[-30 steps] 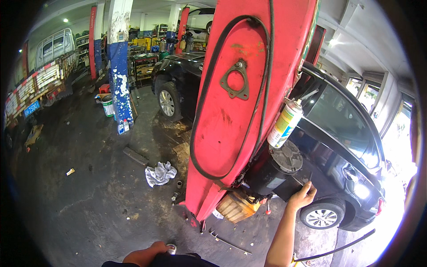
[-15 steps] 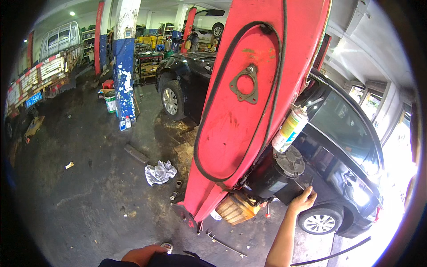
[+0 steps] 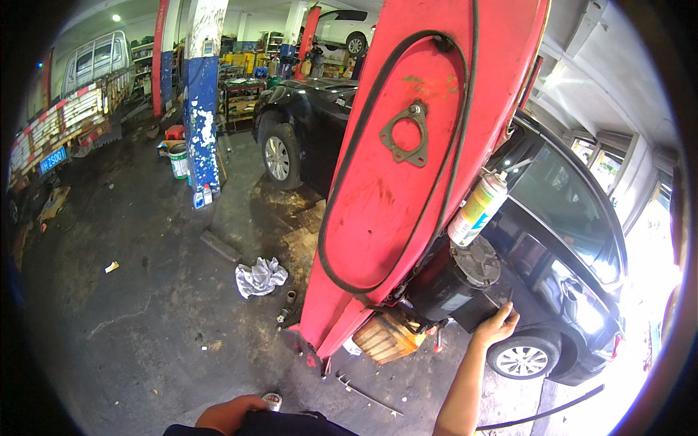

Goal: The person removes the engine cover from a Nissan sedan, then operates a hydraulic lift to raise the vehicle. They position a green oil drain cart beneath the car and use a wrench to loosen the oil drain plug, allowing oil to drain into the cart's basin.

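My right hand [image 3: 497, 325] is raised at the right, its fingers curled at the edge of a black box on the lift's power unit [image 3: 436, 289]. What lies inside those fingers is hidden. A spray can [image 3: 478, 208], white, yellow and green, leans upright above the unit's round grey cap [image 3: 475, 263]. Low in the picture, close to my body, my left hand [image 3: 231, 416] is closed, with a small round can-like thing [image 3: 273, 401] at its fingertips. The red lift post [image 3: 378, 207] stands between my hands, carrying a looped black belt [image 3: 325, 251] and a three-cornered metal gasket [image 3: 407, 136].
A dark car [image 3: 563, 291] stands behind the post. Around the post's foot are a dirty yellow container [image 3: 385, 338], a thin metal bar [image 3: 371, 396] and a crumpled cloth [image 3: 260, 277]. Further off are a blue-and-white pillar [image 3: 202, 109] and a flatbed truck [image 3: 80, 116].
The view has shifted slightly. My left hand and the round thing have risen a little into the picture. My right hand stays at the black box.
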`<state>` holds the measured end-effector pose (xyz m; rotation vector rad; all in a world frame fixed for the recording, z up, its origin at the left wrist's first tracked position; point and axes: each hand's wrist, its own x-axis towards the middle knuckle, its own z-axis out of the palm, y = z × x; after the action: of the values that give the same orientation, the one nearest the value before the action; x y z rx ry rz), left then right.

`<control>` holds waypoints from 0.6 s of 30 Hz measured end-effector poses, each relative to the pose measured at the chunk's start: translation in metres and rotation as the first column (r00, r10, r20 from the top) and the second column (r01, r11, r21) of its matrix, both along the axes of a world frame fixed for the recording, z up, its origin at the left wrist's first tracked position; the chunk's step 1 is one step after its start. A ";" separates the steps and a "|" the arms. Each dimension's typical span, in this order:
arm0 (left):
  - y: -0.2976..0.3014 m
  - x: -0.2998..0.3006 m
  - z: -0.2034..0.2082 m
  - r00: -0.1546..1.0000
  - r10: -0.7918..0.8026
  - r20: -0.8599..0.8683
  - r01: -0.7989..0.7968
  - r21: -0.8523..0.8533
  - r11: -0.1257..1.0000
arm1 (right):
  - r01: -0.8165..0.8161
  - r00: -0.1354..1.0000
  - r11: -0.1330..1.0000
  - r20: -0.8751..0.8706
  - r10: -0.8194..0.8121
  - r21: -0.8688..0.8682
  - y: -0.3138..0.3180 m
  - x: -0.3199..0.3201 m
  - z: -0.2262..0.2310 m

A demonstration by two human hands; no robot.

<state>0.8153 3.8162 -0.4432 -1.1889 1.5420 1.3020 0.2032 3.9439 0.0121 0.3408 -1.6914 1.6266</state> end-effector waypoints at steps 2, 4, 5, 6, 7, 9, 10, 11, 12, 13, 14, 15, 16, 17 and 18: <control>-0.001 0.000 0.003 1.000 0.029 0.005 -0.029 0.024 0.999 | -0.015 1.000 1.000 0.004 0.016 -0.025 0.000 0.000 0.000; -0.003 -0.001 0.008 0.999 0.034 0.004 -0.034 0.017 0.999 | -0.020 1.000 0.999 0.006 0.020 -0.033 -0.001 -0.001 0.000; -0.005 -0.003 0.011 0.997 -0.060 -0.043 0.059 -0.041 0.997 | -0.017 1.000 1.000 0.006 0.018 -0.026 -0.001 -0.001 0.000; -0.006 -0.004 0.015 0.993 -0.120 -0.022 0.117 -0.107 0.987 | 0.013 1.000 1.000 0.003 -0.013 -0.012 -0.001 -0.001 0.000; -0.009 -0.006 0.019 0.984 -0.178 0.002 0.175 -0.172 0.969 | -0.016 1.000 1.000 0.001 0.016 -0.027 -0.001 -0.001 -0.001; -0.012 -0.009 0.027 0.965 -0.257 0.046 0.260 -0.278 0.925 | -0.002 1.000 1.000 -0.010 0.002 -0.022 -0.001 -0.002 -0.001; -0.012 -0.011 0.032 0.957 -0.281 0.064 0.287 -0.319 0.903 | -0.020 1.000 0.999 -0.004 0.020 -0.040 -0.001 -0.002 -0.001; -0.011 -0.012 0.036 0.949 -0.305 0.082 0.314 -0.358 0.879 | -0.019 1.000 0.999 -0.001 0.019 -0.038 -0.001 -0.002 -0.002; -0.010 -0.012 0.041 0.958 -0.275 0.083 0.285 -0.376 0.882 | -0.002 1.000 1.000 0.006 0.002 -0.021 -0.001 -0.002 -0.002; -0.007 -0.012 0.046 0.966 -0.244 0.083 0.257 -0.394 0.882 | -0.014 1.000 1.000 -0.009 0.013 -0.028 -0.001 -0.003 -0.002; -0.005 -0.012 0.051 0.971 -0.222 0.088 0.238 -0.398 0.886 | -0.009 1.000 1.000 -0.019 0.009 -0.017 0.000 -0.003 -0.002; -0.004 -0.013 0.056 0.970 -0.232 0.067 0.238 -0.427 0.872 | 0.024 0.999 1.000 -0.032 -0.024 0.002 0.000 -0.003 -0.003; -0.002 -0.013 0.061 0.967 -0.250 0.054 0.247 -0.443 0.862 | 0.005 1.000 1.000 -0.028 -0.005 -0.008 0.000 -0.004 -0.003; 0.000 -0.014 0.067 0.959 -0.277 0.050 0.270 -0.445 0.854 | 0.013 1.000 1.000 -0.026 -0.013 -0.009 0.000 -0.004 -0.003; 0.000 -0.016 0.072 0.957 -0.288 0.042 0.275 -0.457 0.846 | 0.037 0.999 0.999 -0.036 -0.036 0.011 0.000 -0.004 -0.003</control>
<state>0.7997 3.8162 -0.3713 -1.1632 2.0327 0.7801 0.1994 3.9441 0.0087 0.3411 -1.6718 1.5756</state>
